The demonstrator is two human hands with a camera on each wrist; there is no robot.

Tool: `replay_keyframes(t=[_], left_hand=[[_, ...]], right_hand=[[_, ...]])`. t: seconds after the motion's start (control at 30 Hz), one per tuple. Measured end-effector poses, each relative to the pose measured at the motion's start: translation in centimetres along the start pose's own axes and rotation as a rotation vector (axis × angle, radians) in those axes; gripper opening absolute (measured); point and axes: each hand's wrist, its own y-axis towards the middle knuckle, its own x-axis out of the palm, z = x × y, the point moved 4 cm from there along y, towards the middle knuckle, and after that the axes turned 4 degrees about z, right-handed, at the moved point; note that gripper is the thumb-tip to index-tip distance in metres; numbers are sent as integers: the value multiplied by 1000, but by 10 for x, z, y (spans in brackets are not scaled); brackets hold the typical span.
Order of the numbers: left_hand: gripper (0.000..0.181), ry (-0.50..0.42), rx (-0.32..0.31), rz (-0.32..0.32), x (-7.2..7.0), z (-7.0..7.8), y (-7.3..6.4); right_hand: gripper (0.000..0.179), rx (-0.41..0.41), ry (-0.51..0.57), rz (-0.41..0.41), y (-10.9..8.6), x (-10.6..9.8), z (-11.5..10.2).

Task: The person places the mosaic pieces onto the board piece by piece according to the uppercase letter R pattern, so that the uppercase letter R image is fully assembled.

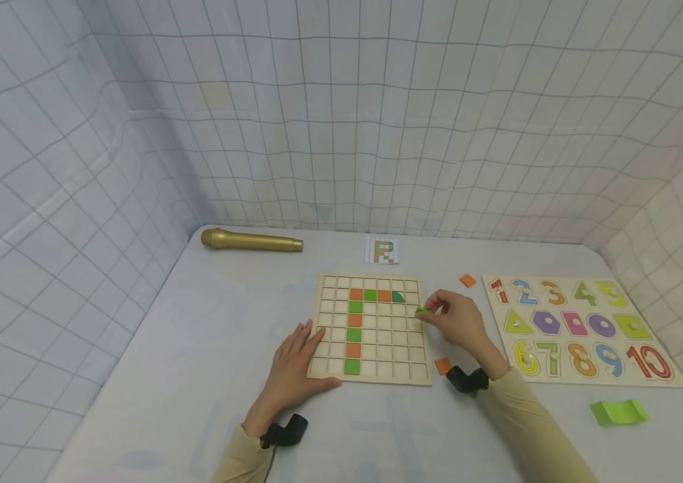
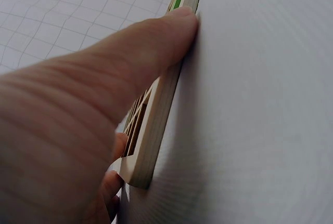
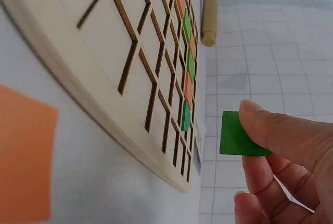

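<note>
A wooden grid board (image 1: 372,383) lies flat in front of me. My left hand (image 1: 294,369) rests at its near left corner, fingers spread along the left side and thumb (image 2: 171,34) against the near edge. Between thumb and fingers my right hand (image 1: 459,322) pinches a green square tile (image 3: 235,135), held up over the board's right edge. Set in the grid are a column of alternating green (image 1: 351,366) and orange tiles (image 1: 353,350), and a row ending in a dark green rounded tile (image 1: 398,296).
Loose orange tiles (image 1: 467,280) (image 1: 442,365) lie right of the board. A small pattern card (image 1: 381,249) is behind it, and a gold microphone (image 1: 251,240) lies back left. At right are a number and shape puzzle (image 1: 583,332) and a curved green block (image 1: 619,412).
</note>
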Motion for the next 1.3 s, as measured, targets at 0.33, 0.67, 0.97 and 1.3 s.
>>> replay_keyframes(t=[0.33,0.67,0.97,1.3], left_hand=[[97,1,2,-7,2,0,0],[97,-4,-2,-6,1,0,0],[96,-5,-2,-1,0,0,0],[96,-6,0,-1,-1,0,-1]], right_hand=[[14,-49,-5,-134,28,26,-6],[7,-68,-70,-204,36,35,-10],[8,-22,-84,-225,38,39,-8],[8,-20,-120,-195,38,42,-7]])
